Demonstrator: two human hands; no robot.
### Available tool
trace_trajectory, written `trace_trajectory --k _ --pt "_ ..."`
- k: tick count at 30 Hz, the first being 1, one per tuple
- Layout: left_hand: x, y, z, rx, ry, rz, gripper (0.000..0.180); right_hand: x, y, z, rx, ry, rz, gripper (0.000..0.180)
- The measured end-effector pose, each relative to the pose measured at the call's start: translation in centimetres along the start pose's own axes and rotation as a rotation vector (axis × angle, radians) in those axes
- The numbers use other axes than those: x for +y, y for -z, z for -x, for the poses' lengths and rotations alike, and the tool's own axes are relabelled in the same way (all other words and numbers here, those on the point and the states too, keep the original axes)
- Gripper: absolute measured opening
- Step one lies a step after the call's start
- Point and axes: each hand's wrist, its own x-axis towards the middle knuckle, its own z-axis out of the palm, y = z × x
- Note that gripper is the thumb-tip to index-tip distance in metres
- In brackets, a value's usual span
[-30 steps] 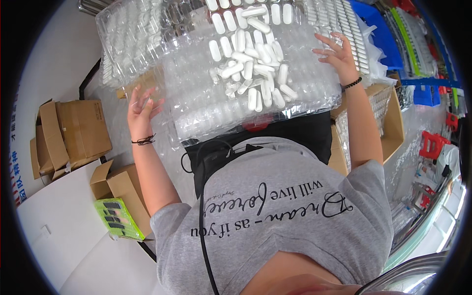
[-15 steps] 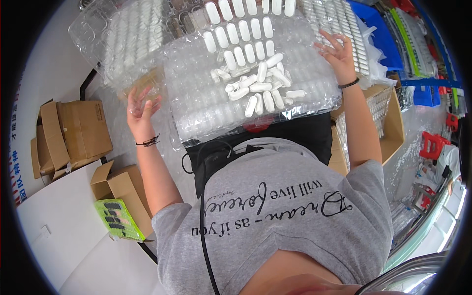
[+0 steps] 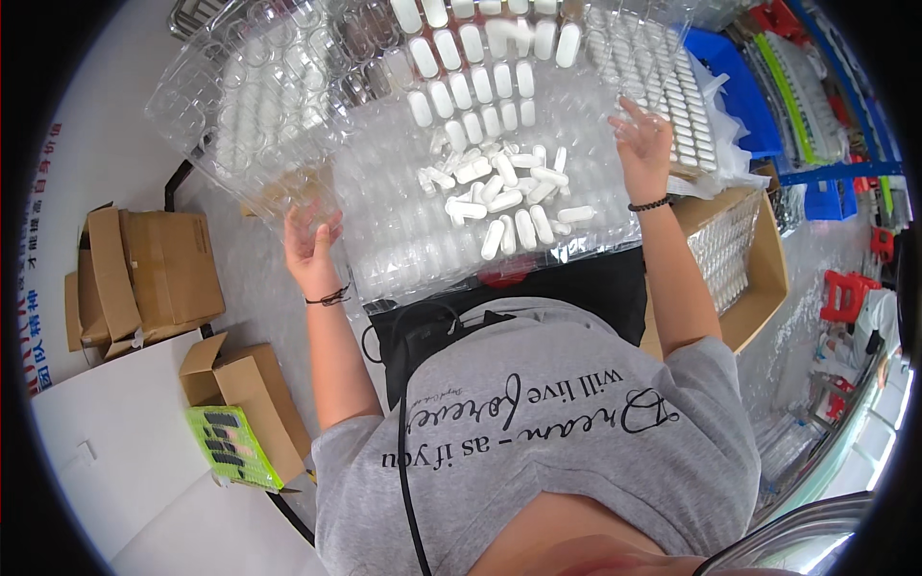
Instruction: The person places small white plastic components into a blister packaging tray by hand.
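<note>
Loose white capsule-shaped pieces [image 3: 505, 171] lie between both hands' fingers, pointing every way, nearer the right hand [image 3: 642, 142]. Fingers of the left hand [image 3: 311, 238] pinch a clear plastic tray [image 3: 384, 197]; glare hides whether the right ones grip.

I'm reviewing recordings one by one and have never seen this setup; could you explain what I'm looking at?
There is no machine: a fisheye camera on a person's head looks down, so straight edges bend. You see the person's bare left hand and right hand. Between them, on clear plastic trays, lie white capsule-shaped pieces, some in rows, others loosely heaped. Both hands are beside clear plastic; its transparency hides whether either grips it. Open cardboard boxes stand at both sides.
</note>
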Motion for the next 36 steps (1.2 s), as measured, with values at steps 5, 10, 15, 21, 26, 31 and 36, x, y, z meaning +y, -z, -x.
trace_trajectory --k 5,10,15,21,26,31,36 --pt "-0.4 0.3 -0.3 -0.021 0.014 -0.005 0.056 0.3 0.0 0.2 -0.038 -0.020 0.012 0.054" --pt "-0.1 0.5 -0.8 -0.029 0.047 -0.017 0.056 -0.2 -0.2 -0.1 -0.011 -0.087 0.013 0.054" --pt "1.3 0.9 -1.5 -0.047 0.064 -0.025 0.057 -1.1 0.2 -0.9 0.002 -0.107 -0.039 0.054" --pt "5.5 1.5 -3.4 -0.131 0.137 -0.028 0.059 -4.3 2.7 -4.2 -0.034 -0.209 -0.104 0.053" --pt "10.2 0.8 -5.6 -0.277 0.173 -0.031 0.061 -9.3 5.7 -6.9 -0.081 -0.437 -0.054 0.052" --pt "13.0 -1.3 -7.6 -0.387 0.189 -0.010 0.058 -11.0 10.3 -7.5 -0.156 -0.511 -0.055 0.053" --pt "15.0 -8.0 -6.5 -0.580 0.257 -0.022 0.056 -12.8 20.2 -3.3 -0.033 -0.541 -0.039 0.058"
